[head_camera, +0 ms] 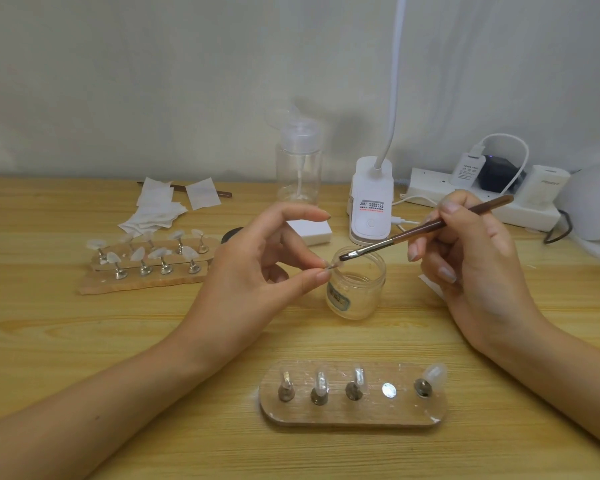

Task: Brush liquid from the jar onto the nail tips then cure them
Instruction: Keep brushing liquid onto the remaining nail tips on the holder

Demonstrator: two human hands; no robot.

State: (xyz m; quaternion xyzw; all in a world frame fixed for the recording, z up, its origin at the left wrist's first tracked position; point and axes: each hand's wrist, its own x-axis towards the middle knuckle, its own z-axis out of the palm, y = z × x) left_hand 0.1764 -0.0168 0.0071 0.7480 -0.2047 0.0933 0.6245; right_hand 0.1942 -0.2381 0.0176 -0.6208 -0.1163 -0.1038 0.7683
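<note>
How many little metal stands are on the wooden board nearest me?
4 stands on the wooden board: one at the left end, a second, a third, and one at the right end. The fourth spot holds only a silver disc. None seem hidden.

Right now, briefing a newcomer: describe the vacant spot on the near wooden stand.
Find the oval wooden stand nearest the camera. Fourth spot from the left is a flat shiny disc; its neighbours each hold a metal peg.

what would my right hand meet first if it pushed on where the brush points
Its brush would probably meet the nail tip pinched in the left hand, over the jar; depth unclear.
</note>
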